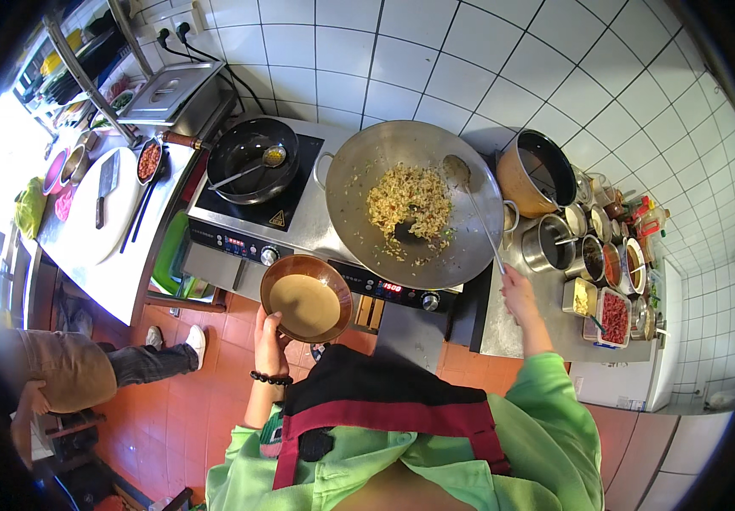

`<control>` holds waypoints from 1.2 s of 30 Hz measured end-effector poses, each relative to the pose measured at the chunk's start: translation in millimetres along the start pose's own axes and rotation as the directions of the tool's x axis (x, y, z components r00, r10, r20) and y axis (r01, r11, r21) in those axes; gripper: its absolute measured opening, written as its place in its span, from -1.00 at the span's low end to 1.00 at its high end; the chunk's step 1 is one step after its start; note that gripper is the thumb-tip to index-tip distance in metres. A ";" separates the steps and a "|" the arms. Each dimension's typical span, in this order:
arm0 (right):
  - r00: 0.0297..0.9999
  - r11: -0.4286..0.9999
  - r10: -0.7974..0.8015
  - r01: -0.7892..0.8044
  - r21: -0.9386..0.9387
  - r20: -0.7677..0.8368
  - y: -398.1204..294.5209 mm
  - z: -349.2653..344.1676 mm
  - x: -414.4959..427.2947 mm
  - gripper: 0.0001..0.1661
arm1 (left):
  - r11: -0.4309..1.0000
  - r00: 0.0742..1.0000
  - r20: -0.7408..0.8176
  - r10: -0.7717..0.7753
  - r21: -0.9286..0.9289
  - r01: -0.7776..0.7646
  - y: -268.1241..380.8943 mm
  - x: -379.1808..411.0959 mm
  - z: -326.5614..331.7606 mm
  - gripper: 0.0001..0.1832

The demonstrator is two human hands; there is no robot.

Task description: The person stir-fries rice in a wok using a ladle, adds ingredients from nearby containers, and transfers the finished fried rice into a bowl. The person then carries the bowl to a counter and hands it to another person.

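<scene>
My left hand grips the rim of a brown bowl, tan inside, held in front of the cooktop's control panel. No food shows in it. My right hand is closed around the handle of a long metal ladle. The ladle's head rests against the right inner wall of a large two-handled steel wok. Fried rice with bits of green and red lies heaped in the wok, a bare dark patch at its near side. The wok stands on an induction cooktop with a lit display.
Left of the wok, a black pan holds a strainer spoon. A cleaver lies on a white cutting board. To the right are a tall pot, a steel pot and several ingredient containers. Another person stands at the left.
</scene>
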State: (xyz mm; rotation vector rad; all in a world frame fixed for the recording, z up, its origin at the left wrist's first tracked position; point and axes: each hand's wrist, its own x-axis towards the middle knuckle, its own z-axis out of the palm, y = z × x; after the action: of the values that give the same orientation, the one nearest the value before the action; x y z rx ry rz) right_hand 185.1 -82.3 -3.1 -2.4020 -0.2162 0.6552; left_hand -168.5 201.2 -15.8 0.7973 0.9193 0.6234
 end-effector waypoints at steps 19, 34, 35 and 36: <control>0.862 0.422 -0.480 0.392 -0.817 0.166 -49.6 -45.1 -37.2 -0.62 | 1.000 1.000 0.019 0.021 0.010 -0.021 3.4 -1.6 5.5 -0.50; 0.929 0.679 -0.365 0.304 -0.669 0.051 -38.0 -45.9 -11.6 -0.63 | 1.000 0.998 0.056 -0.019 0.017 0.018 0.3 1.6 12.9 -0.51; 0.944 0.769 -0.327 0.291 -0.569 0.041 -28.2 -45.3 0.7 -0.61 | 1.000 0.998 0.063 0.006 -0.005 -0.006 2.5 -2.1 15.2 -0.51; 0.938 0.857 -0.339 0.341 -0.385 0.076 -6.0 -43.1 19.3 -0.55 | 0.999 0.997 0.071 0.028 -0.025 -0.026 4.4 -4.1 16.7 -0.52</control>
State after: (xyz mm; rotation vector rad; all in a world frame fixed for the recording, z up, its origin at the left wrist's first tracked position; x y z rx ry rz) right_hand 223.5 -94.7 22.0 -2.6407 -0.8286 0.4849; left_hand -156.5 195.1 -4.2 0.8068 0.8358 0.6247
